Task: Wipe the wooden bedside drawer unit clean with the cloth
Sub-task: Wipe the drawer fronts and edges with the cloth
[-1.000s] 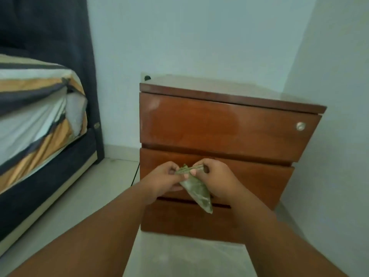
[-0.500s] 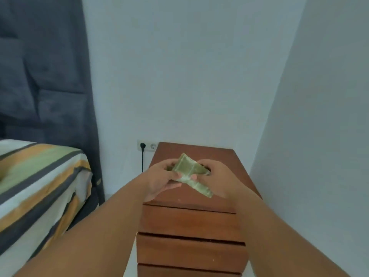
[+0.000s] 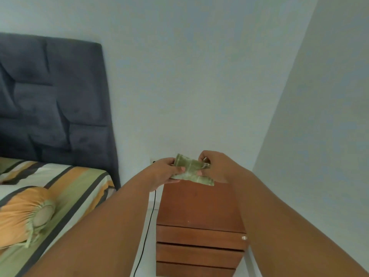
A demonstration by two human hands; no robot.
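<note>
The wooden bedside drawer unit (image 3: 199,208) stands in the corner, seen from above, its brown top bare and three drawer fronts showing below. A folded green cloth (image 3: 191,169) is held in the air over the back edge of the top. My left hand (image 3: 163,172) grips its left side and my right hand (image 3: 217,166) pinches its right end. The cloth is apart from the wood.
A bed with a striped sheet (image 3: 65,188), an orange bolster (image 3: 26,214) and a dark padded headboard (image 3: 54,100) lies to the left. A black cable (image 3: 148,226) hangs between bed and unit. White walls close in behind and on the right (image 3: 319,136).
The view has risen from the drawer fronts to above the unit's top. Both hands have lifted the cloth from in front of the drawers to over the top's back edge.
</note>
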